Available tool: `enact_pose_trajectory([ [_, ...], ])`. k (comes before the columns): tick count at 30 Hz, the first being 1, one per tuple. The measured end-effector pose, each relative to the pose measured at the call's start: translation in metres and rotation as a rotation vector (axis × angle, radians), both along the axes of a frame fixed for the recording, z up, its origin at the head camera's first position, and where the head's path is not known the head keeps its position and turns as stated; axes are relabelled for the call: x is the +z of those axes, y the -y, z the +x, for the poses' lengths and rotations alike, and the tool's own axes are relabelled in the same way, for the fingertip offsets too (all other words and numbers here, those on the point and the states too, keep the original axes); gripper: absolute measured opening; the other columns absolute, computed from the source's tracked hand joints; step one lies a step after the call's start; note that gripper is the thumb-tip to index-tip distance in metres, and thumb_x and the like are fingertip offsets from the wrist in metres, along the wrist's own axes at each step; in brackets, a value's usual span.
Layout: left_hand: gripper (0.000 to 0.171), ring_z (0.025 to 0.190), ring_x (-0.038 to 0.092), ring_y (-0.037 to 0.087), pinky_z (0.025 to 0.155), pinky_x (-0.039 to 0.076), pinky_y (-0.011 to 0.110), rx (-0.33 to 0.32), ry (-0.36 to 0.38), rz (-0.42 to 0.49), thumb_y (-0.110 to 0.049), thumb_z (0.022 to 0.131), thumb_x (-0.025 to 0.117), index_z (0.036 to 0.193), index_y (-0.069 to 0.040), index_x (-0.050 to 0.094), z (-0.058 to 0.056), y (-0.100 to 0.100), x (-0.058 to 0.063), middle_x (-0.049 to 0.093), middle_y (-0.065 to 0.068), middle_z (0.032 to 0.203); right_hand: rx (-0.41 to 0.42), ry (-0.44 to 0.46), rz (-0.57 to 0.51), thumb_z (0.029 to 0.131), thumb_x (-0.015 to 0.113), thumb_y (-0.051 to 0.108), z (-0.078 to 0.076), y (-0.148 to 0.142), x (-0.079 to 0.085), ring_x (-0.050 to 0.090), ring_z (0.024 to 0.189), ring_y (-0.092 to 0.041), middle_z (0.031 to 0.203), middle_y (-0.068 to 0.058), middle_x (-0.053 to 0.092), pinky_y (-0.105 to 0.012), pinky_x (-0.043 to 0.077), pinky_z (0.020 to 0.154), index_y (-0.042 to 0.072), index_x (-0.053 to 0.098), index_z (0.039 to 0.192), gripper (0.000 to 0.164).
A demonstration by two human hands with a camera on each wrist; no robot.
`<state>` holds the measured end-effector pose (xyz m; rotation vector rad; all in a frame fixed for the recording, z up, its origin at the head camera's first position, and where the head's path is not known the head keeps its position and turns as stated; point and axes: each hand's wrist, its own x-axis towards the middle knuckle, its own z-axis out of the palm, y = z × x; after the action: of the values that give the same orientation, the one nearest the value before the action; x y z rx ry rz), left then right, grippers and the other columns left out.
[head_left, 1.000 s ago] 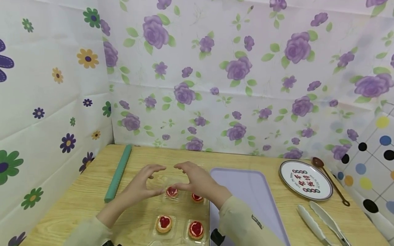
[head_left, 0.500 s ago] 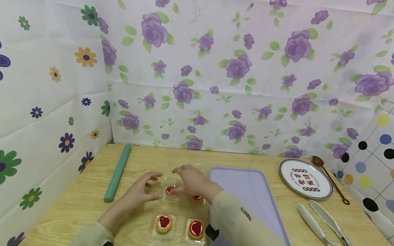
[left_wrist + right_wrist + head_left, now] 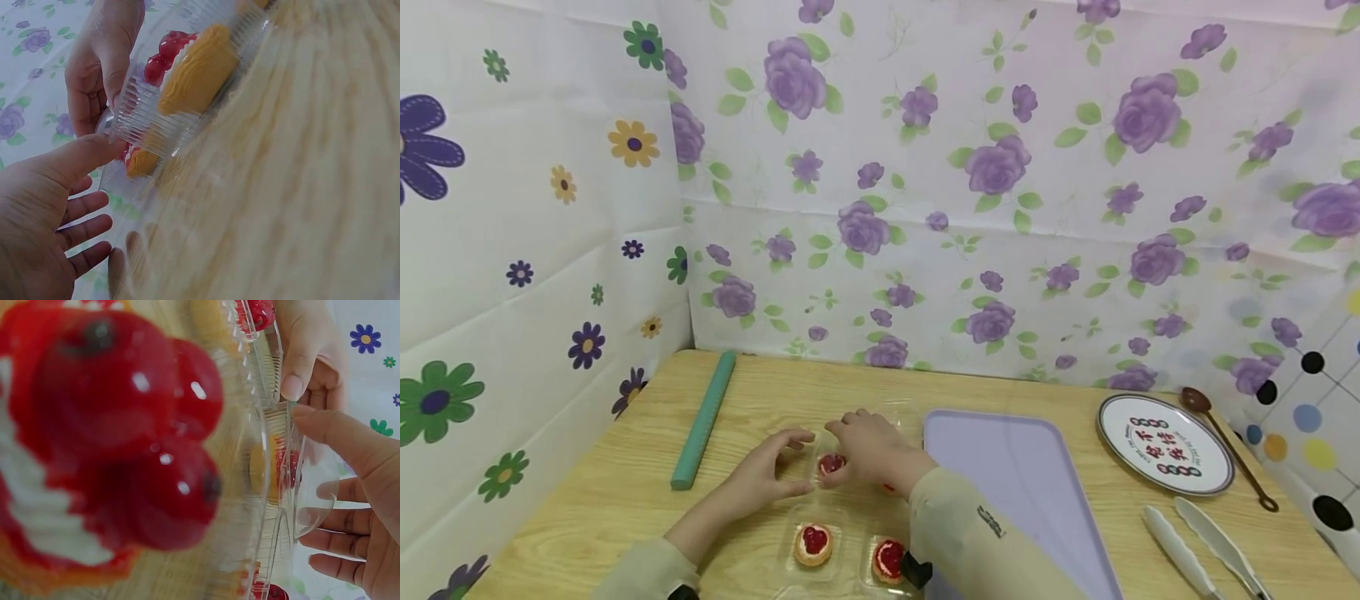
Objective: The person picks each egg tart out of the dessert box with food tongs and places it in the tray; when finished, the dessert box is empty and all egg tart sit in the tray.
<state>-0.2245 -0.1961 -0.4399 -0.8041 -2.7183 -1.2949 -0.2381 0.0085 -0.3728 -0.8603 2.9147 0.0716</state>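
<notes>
Now lower, left hand [image 3: 763, 477] and right hand [image 3: 872, 450] flank the rear-left tart [image 3: 831, 463] in its box [image 3: 822, 447], left of the tray [image 3: 1000, 492]. Left fingers [image 3: 85, 229] spread loosely; the right's grip cannot be told. Uneven pressure could tip the box.

A hand could pass over the tabletop [image 3: 617, 508] between the green stick [image 3: 703, 423] and the left hand [image 3: 760, 473], or above the open part of the lilac tray [image 3: 1011, 475]. The right hand [image 3: 872, 450] and its sleeve [image 3: 988, 533] bar the boxed tarts [image 3: 813, 544] from the right; gaps between the clear boxes seem slim, though their edges are hard to see. Plate [image 3: 1165, 446] and tongs [image 3: 1182, 552] obstruct the right side
</notes>
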Motion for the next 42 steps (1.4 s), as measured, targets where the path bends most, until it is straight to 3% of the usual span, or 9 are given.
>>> enact_pose_trajectory([
  [6,0.073,0.117,0.055,0.032,0.098,0.048,0.047,-0.013,-0.016,-0.027,-0.034,0.078,0.078,0.137,-0.003,0.048,-0.001,-0.004,0.000,0.057,0.013,0.131,0.019,-0.029,0.016,0.078,0.065,0.065,0.000,-0.003,-0.001,0.051,0.126,-0.020,0.137,-0.002,0.055,-0.035,0.042,0.108,0.017,0.048,0.142,0.082],
  [15,0.072,0.122,0.052,0.034,0.099,0.045,0.052,0.014,-0.025,-0.089,-0.038,0.078,0.078,0.135,-0.004,0.050,0.000,-0.006,0.000,0.056,0.013,0.132,0.023,-0.013,-0.065,0.079,0.070,0.057,0.004,-0.008,0.005,0.053,0.118,-0.021,0.129,-0.004,0.057,-0.035,0.048,0.100,0.022,0.047,0.142,0.075],
  [24,0.071,0.121,0.053,0.032,0.099,0.046,0.051,0.020,-0.010,-0.068,-0.036,0.078,0.079,0.135,-0.004,0.051,0.000,-0.006,0.000,0.057,0.012,0.131,0.010,0.001,-0.122,0.079,0.072,0.052,0.008,-0.012,0.016,0.052,0.108,-0.016,0.123,-0.003,0.054,-0.032,0.052,0.089,0.030,0.042,0.144,0.075],
  [30,0.071,0.116,0.056,0.032,0.096,0.048,0.048,0.009,-0.008,-0.050,-0.036,0.079,0.078,0.136,-0.004,0.051,-0.001,-0.005,0.000,0.056,0.013,0.130,0.020,-0.034,-0.164,0.080,0.072,0.050,0.012,-0.016,0.028,0.052,0.103,-0.015,0.121,-0.003,0.053,-0.028,0.052,0.081,0.029,0.043,0.143,0.073],
  [35,0.068,0.116,0.056,0.031,0.097,0.048,0.048,0.009,0.007,-0.027,-0.035,0.079,0.077,0.135,-0.006,0.052,-0.002,-0.003,-0.002,0.056,0.012,0.128,0.025,-0.053,-0.205,0.081,0.072,0.049,0.015,-0.021,0.039,0.055,0.106,-0.017,0.125,-0.005,0.053,-0.031,0.054,0.081,0.026,0.042,0.143,0.073],
  [42,0.067,0.114,0.058,0.029,0.096,0.048,0.048,0.028,0.020,-0.031,-0.036,0.079,0.077,0.135,-0.007,0.053,-0.002,0.000,-0.002,0.057,0.010,0.126,0.023,-0.050,-0.293,0.080,0.073,0.048,0.017,-0.028,0.049,0.053,0.093,-0.015,0.123,-0.006,0.051,-0.029,0.052,0.072,0.027,0.037,0.146,0.078],
])
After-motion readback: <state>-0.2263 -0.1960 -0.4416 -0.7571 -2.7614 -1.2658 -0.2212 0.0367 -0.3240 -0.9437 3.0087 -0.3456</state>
